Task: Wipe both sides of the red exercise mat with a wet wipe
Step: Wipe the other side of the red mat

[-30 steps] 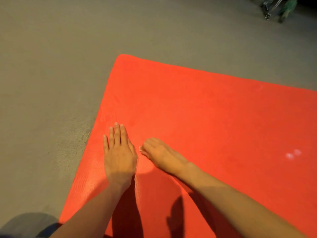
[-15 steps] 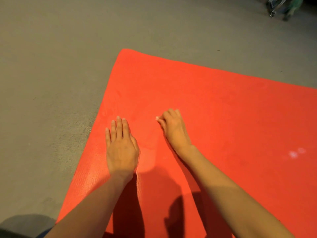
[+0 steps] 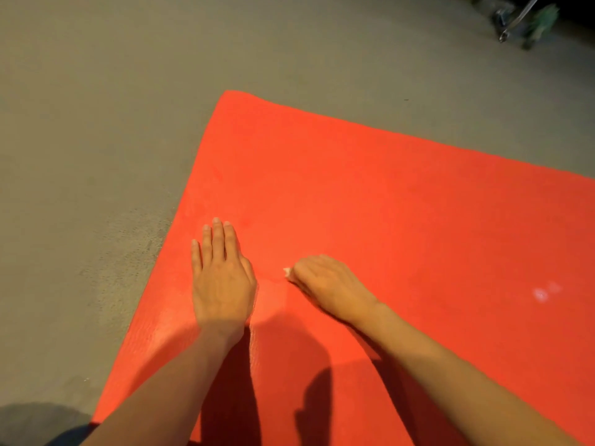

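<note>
The red exercise mat (image 3: 386, 204) lies flat on the grey floor (image 3: 96, 123), one rounded corner pointing away from the person. Both hands work on the mat's upper face near its left edge. The left hand (image 3: 222, 278) rests palm down on the mat with fingers straight and together. Its grip holds nothing, and I judge it is there to pin the mat so it does not creep or ruck under the rubbing.

Just to the right on the mat, not touching the left hand, the right hand (image 3: 325, 284) presses down with fingers curled over the wet wipe (image 3: 287, 273). Its grip is closed round the wipe, and only a small white corner shows at the fingertips.

Further right on the mat sit two pale spots (image 3: 542, 292), probably marks not yet wiped. Beyond the mat's far edge, well apart, a blurred metal-and-green object (image 3: 518, 20) stands on the floor. Only the left hand lies close to the wipe's path. The mat's underside faces the floor, so reaching it means turning the mat over.
</note>
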